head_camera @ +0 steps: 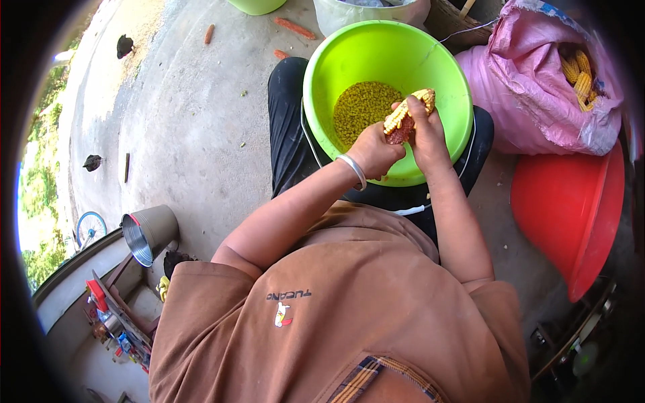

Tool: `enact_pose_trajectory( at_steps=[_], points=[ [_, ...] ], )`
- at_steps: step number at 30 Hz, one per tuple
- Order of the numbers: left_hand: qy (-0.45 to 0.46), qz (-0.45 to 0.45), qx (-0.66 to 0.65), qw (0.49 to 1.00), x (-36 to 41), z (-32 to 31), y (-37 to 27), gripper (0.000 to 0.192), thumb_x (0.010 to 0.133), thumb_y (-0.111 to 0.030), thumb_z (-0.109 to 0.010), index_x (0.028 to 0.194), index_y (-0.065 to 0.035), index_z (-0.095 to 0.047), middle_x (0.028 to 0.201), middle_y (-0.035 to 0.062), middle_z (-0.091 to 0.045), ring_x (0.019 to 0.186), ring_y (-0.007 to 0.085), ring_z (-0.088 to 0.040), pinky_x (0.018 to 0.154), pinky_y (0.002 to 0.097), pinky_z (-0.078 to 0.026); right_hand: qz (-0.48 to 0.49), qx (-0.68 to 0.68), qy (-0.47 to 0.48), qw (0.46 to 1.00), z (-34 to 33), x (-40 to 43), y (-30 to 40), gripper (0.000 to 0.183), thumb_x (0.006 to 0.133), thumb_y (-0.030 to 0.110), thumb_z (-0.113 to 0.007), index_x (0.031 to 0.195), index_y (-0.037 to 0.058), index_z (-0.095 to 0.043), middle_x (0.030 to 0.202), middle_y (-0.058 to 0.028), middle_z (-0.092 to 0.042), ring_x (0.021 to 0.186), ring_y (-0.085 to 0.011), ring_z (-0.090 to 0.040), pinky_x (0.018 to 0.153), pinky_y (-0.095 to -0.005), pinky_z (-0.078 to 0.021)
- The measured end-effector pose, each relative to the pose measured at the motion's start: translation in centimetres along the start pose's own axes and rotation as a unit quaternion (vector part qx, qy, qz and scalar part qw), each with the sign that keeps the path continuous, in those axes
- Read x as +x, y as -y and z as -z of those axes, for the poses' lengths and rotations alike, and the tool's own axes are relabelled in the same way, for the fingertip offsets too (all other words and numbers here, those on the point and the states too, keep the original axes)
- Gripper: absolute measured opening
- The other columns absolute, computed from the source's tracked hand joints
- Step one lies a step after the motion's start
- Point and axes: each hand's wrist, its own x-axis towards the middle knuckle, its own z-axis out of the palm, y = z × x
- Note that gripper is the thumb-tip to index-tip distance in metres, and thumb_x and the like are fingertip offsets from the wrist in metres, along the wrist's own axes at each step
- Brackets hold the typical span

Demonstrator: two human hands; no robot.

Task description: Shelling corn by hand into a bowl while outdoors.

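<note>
Both my hands are over a lime-green plastic bucket held between my knees, with loose yellow corn kernels at its bottom. My left hand, with a silver bangle at the wrist, grips the lower end of a partly shelled corn cob. The arm on the picture's right ends in my right hand, closed around an ear of corn with many kernels still on it. The two pieces press together and partly overlap; the fingers hide where they meet.
A pink woven sack of corn ears stands at right, above a red plastic basin. Bare reddish cobs lie on the concrete floor. A white container is beyond the bucket; a metal pail is at lower left.
</note>
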Motion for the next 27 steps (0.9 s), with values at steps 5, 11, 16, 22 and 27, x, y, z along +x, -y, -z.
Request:
enact_pose_trajectory(
  at_steps=[5, 11, 16, 22, 27],
  points=[
    [0.086, 0.082, 0.008, 0.993, -0.9, 1.6, -1.4, 0.014, 0.077, -0.012, -0.057, 0.068, -0.0036, -0.051, 0.051, 0.0061, -0.051, 0.037, 0.0133, -0.046, 0.034, 0.0245, -0.036, 0.033, -0.085, 0.042, 0.995, 0.4, 0.2, -0.3, 0.046, 0.090, 0.040, -0.059, 0.108, -0.0001, -0.047, 0.092, -0.0092, -0.059, 0.083, -0.0143, -0.059, 0.074, -0.0280, -0.0491],
    [0.145, 0.119, -0.158, 0.969, -0.8, 3.1, -0.6, 0.022, 0.086, -0.012, -0.056, 0.067, -0.0095, -0.045, 0.048, -0.0035, -0.033, 0.033, 0.0084, -0.032, 0.029, 0.0248, -0.025, -0.043, 0.103, 0.105, 0.988, -0.7, -1.1, 1.8, 0.043, 0.093, 0.034, -0.050, 0.120, 0.0022, -0.042, 0.109, -0.0147, -0.055, 0.098, -0.0219, -0.058, 0.089, -0.0346, -0.0461],
    [0.224, 0.177, -0.246, 0.926, -1.2, 2.5, -0.1, 0.028, 0.085, -0.013, -0.057, 0.063, -0.0117, -0.041, 0.048, -0.0035, -0.035, 0.033, 0.0079, -0.033, 0.030, 0.0229, -0.025, -0.104, 0.199, 0.166, 0.960, 0.5, -0.2, 2.7, 0.041, 0.091, 0.039, -0.055, 0.113, 0.0045, -0.048, 0.104, -0.0140, -0.057, 0.094, -0.0247, -0.060, 0.081, -0.0386, -0.0524],
    [0.040, 0.056, 0.009, 0.998, -1.1, 0.0, 0.5, 0.016, 0.076, -0.013, -0.055, 0.065, -0.0016, -0.051, 0.045, 0.0078, -0.049, 0.032, 0.0150, -0.045, 0.031, 0.0264, -0.033, -0.072, 0.103, 0.084, 0.989, 0.7, 0.4, 1.0, 0.023, 0.085, 0.015, -0.068, 0.099, 0.0060, -0.053, 0.082, -0.0057, -0.059, 0.074, -0.0194, -0.064, 0.066, -0.0313, -0.0545],
    [0.044, 0.052, -0.002, 0.998, -0.8, 0.6, 0.6, 0.021, 0.079, -0.013, -0.056, 0.062, -0.0032, -0.049, 0.046, 0.0068, -0.048, 0.032, 0.0152, -0.044, 0.031, 0.0271, -0.032, -0.074, 0.072, 0.044, 0.994, 0.5, -0.1, 1.7, 0.024, 0.086, 0.021, -0.067, 0.100, 0.0058, -0.053, 0.085, -0.0063, -0.060, 0.077, -0.0205, -0.065, 0.068, -0.0323, -0.0542]
  ],
)
